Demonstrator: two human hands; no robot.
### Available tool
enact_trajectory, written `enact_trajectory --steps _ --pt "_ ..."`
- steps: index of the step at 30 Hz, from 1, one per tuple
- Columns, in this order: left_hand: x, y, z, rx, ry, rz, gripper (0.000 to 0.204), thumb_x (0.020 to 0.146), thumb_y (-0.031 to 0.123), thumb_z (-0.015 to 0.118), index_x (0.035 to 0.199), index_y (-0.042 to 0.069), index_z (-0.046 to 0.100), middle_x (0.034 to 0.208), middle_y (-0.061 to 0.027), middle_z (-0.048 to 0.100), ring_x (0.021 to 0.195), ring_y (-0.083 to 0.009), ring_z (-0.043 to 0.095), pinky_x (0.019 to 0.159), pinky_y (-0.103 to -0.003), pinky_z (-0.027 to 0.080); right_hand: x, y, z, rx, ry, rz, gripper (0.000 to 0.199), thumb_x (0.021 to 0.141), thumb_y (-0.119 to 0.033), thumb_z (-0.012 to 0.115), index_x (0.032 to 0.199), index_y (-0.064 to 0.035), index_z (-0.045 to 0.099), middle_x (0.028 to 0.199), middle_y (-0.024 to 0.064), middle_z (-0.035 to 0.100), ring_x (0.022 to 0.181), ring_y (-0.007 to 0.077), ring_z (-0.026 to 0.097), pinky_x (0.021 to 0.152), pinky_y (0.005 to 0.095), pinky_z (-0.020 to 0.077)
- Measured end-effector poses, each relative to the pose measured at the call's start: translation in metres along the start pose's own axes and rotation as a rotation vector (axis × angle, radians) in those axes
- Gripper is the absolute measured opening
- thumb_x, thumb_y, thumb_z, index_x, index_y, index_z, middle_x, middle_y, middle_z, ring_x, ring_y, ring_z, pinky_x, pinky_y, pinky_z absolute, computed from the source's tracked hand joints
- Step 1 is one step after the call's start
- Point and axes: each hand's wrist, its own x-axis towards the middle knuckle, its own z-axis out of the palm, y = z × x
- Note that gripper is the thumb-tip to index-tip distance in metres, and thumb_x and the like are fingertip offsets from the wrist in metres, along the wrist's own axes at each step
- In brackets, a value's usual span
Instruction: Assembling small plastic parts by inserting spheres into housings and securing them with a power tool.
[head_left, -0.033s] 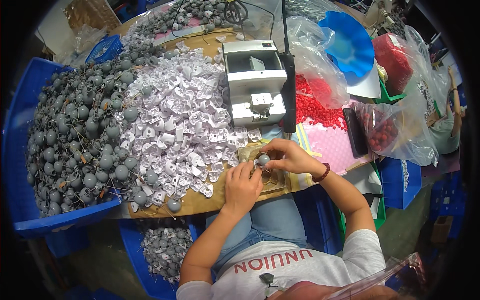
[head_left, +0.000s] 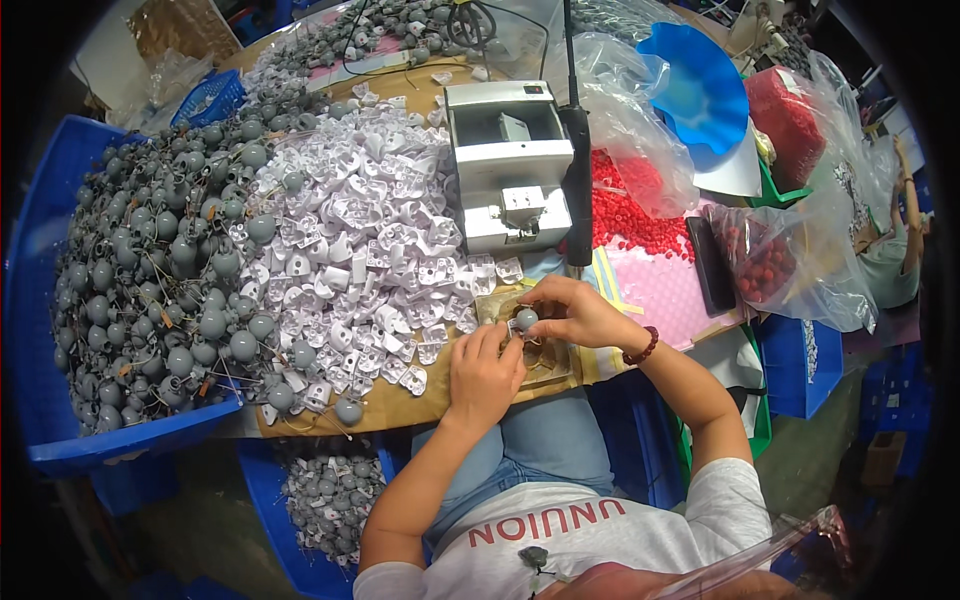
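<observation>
At desk (head_left: 428, 402) edge, I see grey plastic-looking ball (head_left: 526, 318) barely shifted; right hand (head_left: 580, 315) pinches it, left hand (head_left: 485, 375) unclear; handling continues.

Pale T-shirt (head_left: 625, 540), red lettering (head_left: 547, 524); blue jeans (head_left: 560, 440); dark-red bead bracelet (head_left: 650, 346).

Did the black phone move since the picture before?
No, I see no shift: the black phone lies in the same place by the right side of the pink sheet.
</observation>
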Motion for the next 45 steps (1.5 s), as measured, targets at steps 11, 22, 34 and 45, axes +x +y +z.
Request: enact_trajectory --steps 11,22,34,45 --pt "0.015 0.001 -0.007 -0.070 -0.020 -0.050 0.026 0.079 0.010 0.075 0.104 0.008 0.068 0.106 -0.0104 0.063 0.102 -0.0307 0.061 0.086 -0.042 0.050 0.006 -0.005 0.007 -0.223 0.087 -0.004 0.049 0.080 -0.011 0.083 0.125 -0.0072 0.065 0.097 0.0088 0.061 0.082 0.0223 0.062 0.074 0.0330 0.0513" --pt "0.033 0.008 -0.005 0.010 -0.072 -0.159 0.035 0.076 0.015 0.076 0.109 0.009 0.066 0.097 -0.0071 0.062 0.095 -0.0292 0.060 0.080 -0.042 0.050 0.033 0.021 -0.036 -0.453 0.917 -0.183 0.051 0.088 -0.011 0.073 0.135 -0.0012 0.054 0.122 0.0170 0.059 0.103 0.0277 0.061 0.089 0.0386 0.0495" --pt "0.029 0.002 -0.002 -0.085 -0.016 -0.166 0.034 0.075 0.014 0.076 0.107 0.009 0.067 0.096 -0.0077 0.061 0.096 -0.0291 0.058 0.079 -0.043 0.048 0.047 -0.024 -0.043 0.275 1.050 -0.458 0.071 0.087 0.008 0.070 0.148 -0.0035 0.033 0.121 0.0102 0.059 0.099 0.0131 0.063 0.084 0.0277 0.0527" --pt "0.028 0.002 0.002 -0.129 -0.043 -0.205 0.035 0.078 0.017 0.075 0.112 0.010 0.067 0.096 -0.0083 0.062 0.083 -0.0303 0.065 0.073 -0.043 0.052 0.126 -0.085 -0.058 0.626 0.795 -0.540 0.042 0.089 0.007 0.069 0.123 -0.0038 0.045 0.082 0.0027 0.062 0.065 0.0112 0.063 0.058 0.0268 0.0532"
